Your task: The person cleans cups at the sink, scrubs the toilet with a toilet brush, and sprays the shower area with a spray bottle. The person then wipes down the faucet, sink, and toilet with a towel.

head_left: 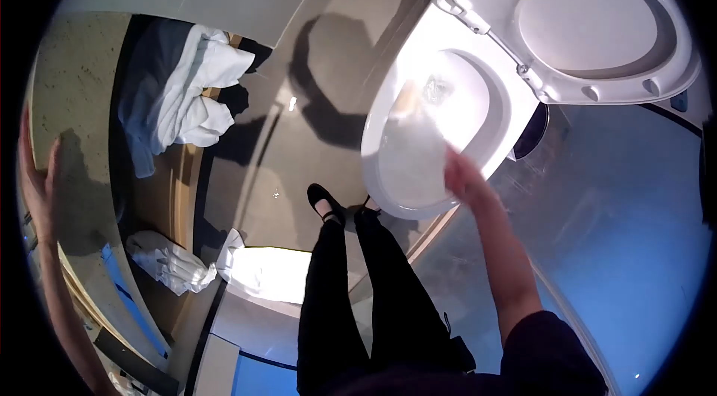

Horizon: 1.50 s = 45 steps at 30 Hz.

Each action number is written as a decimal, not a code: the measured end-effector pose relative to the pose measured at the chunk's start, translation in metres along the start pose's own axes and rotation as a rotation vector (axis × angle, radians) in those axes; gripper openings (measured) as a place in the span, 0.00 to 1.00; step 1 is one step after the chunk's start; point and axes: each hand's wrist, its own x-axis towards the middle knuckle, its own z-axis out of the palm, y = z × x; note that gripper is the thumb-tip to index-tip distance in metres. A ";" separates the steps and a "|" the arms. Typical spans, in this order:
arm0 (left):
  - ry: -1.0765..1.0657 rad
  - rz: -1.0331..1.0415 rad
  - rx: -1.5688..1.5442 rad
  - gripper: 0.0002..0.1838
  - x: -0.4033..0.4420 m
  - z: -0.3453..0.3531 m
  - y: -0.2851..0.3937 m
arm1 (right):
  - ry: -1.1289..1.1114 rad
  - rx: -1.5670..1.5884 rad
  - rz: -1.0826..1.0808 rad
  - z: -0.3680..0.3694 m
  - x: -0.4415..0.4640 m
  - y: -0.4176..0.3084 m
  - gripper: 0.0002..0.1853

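Over the near right part of a white toilet bowl (497, 97), my right hand (466, 178) is closed and slightly blurred. What it holds, if anything, I cannot make out. A blurred yellowish patch (405, 101) shows inside the bowl, beside a bright glare. The toilet's seat and lid (590, 26) are raised. At the far left, my left hand (39, 191) is open, its fingers apart at the edge of a stone-like countertop (82, 97).
White and dark cloths (190, 97) lie on the shelf under the counter, with a crumpled white bag (172, 262) nearer. A bright white object (269, 273) is left of my legs. Tiled floor (299, 164) lies between counter and toilet; a glass panel (597, 232) is at the right.
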 end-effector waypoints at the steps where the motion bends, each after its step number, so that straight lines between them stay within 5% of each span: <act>1: 0.009 0.006 -0.004 0.37 0.002 -0.001 0.004 | 0.129 -0.144 -0.119 -0.003 0.028 -0.019 0.16; 2: 0.023 0.012 -0.005 0.38 0.003 -0.004 0.008 | 0.342 0.009 -0.060 0.024 0.043 -0.051 0.15; 4: 0.051 0.049 -0.018 0.41 0.007 -0.007 0.014 | 0.322 -0.042 0.117 -0.024 0.106 -0.060 0.11; 6: 0.144 0.074 -0.036 0.44 0.004 -0.016 0.026 | 0.504 -1.168 -0.242 -0.060 0.140 -0.016 0.13; 8: 0.323 0.064 -0.082 0.30 -0.014 -0.011 0.047 | 0.652 -1.550 -0.517 -0.057 0.114 0.041 0.21; 9: 0.456 0.029 -0.157 0.24 -0.027 -0.002 0.059 | 0.552 -1.481 -0.525 -0.052 0.085 0.065 0.25; 11: 0.606 0.016 -0.448 0.11 -0.064 0.049 0.109 | 0.455 -1.440 -0.225 -0.005 0.004 0.077 0.29; 12: 0.526 -0.014 -0.602 0.06 -0.079 0.090 0.151 | 0.355 -1.351 -0.384 -0.008 -0.021 0.103 0.29; 13: 0.137 -0.195 -0.334 0.07 -0.081 0.125 0.208 | 0.307 -1.382 -0.468 0.001 -0.039 0.110 0.28; 15: -0.284 -0.491 -1.091 0.09 -0.098 0.242 0.276 | 0.309 -1.496 -0.552 0.015 -0.041 0.088 0.25; 16: -0.386 -0.553 -1.082 0.10 -0.114 0.300 0.295 | 0.362 -1.582 -0.550 0.016 -0.030 0.063 0.23; 18: -0.466 -0.646 -0.995 0.09 -0.140 0.401 0.321 | 0.681 -1.394 -0.185 0.038 -0.010 -0.006 0.25; 20: -0.545 -0.753 -0.819 0.11 -0.139 0.474 0.334 | 0.767 -1.791 -0.567 0.005 -0.006 -0.025 0.28; 21: -0.598 -0.735 -0.716 0.11 -0.135 0.511 0.342 | 0.822 -1.849 -0.566 -0.010 -0.013 -0.020 0.30; 23: -0.676 -0.781 -0.753 0.13 -0.122 0.547 0.367 | 0.863 -1.747 -0.170 -0.030 -0.036 0.001 0.30; 25: -0.738 -0.738 -0.705 0.16 -0.110 0.570 0.390 | 0.650 -1.792 -0.438 -0.062 -0.076 0.058 0.27; 29: -0.516 -0.861 -0.752 0.27 -0.123 0.634 0.431 | 0.611 -1.337 0.612 0.026 -0.103 0.059 0.25; 30: -0.529 -0.915 -0.736 0.22 -0.113 0.620 0.434 | 0.461 -1.418 0.598 0.031 -0.107 0.051 0.29; 32: -0.603 -0.768 -0.658 0.17 -0.114 0.631 0.430 | 0.579 -1.000 0.257 0.016 -0.124 0.061 0.33; 34: -0.546 -0.608 -0.626 0.14 -0.129 0.644 0.426 | 0.598 -0.936 0.149 -0.030 -0.161 0.066 0.35; 36: -0.510 -0.658 -0.758 0.10 -0.150 0.651 0.426 | 0.759 -1.734 0.078 -0.022 -0.115 0.042 0.24; 37: -0.709 -0.709 -0.746 0.08 -0.148 0.629 0.426 | 0.941 -1.568 0.241 0.007 -0.081 0.020 0.24; 40: -0.609 -0.493 -0.942 0.10 -0.201 0.576 0.425 | 0.800 -1.583 -0.212 -0.010 -0.003 -0.010 0.25; 43: -0.719 -0.629 -1.132 0.09 -0.237 0.474 0.417 | 0.472 -1.517 -0.420 -0.033 0.062 0.002 0.25; 45: -0.771 -0.797 -1.325 0.09 -0.236 0.396 0.401 | 0.613 -1.155 -0.070 -0.020 0.070 0.028 0.26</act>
